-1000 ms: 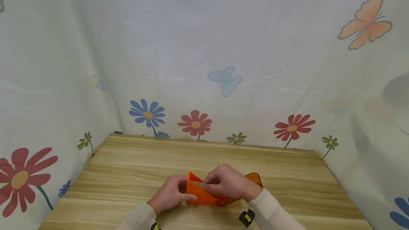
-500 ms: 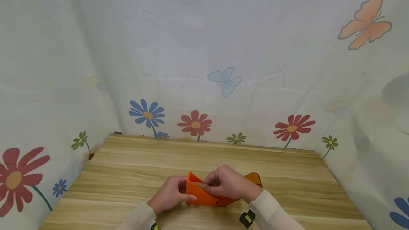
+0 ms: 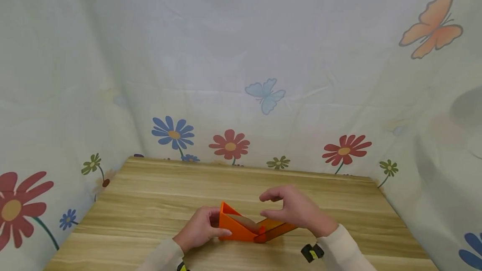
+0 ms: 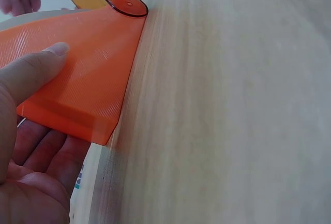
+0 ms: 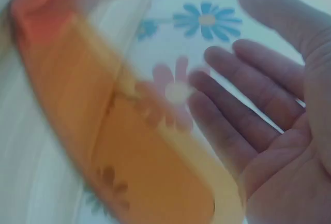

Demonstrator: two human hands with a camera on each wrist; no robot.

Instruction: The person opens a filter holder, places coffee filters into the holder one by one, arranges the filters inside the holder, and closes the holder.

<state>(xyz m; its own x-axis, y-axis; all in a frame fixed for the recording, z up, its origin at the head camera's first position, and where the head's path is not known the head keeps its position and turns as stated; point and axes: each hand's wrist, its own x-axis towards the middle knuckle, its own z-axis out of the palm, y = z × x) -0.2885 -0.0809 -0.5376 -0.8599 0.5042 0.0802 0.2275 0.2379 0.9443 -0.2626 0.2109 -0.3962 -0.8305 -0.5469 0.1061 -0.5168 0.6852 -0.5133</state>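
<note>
My left hand [image 3: 200, 228] holds the closed end of an orange plastic case [image 3: 239, 231], which stands on the wooden table. In the left wrist view the thumb lies flat along the case's ribbed side, and the other fingers are round its end. A see-through amber lid [image 3: 279, 229] is hinged at the case's right end and swung open to the right. Inside the case shows the edge of a thin tan sheet-like thing [image 3: 244, 221]; the rest of it is hidden by the wall. My right hand [image 3: 293, 210] hovers over the lid, fingers spread and holding nothing.
The wooden tabletop [image 3: 169, 187] reaches back to a pale curtain [image 3: 241, 53] printed with flowers and butterflies, which hangs around the sides too. A small black-and-yellow device [image 3: 312, 253] sits at the right wrist.
My right hand has let go of the tan sheet-like thing, drawn back to the right and opened. The amber lid now slopes lower. My left hand and the case have stayed in place.
</note>
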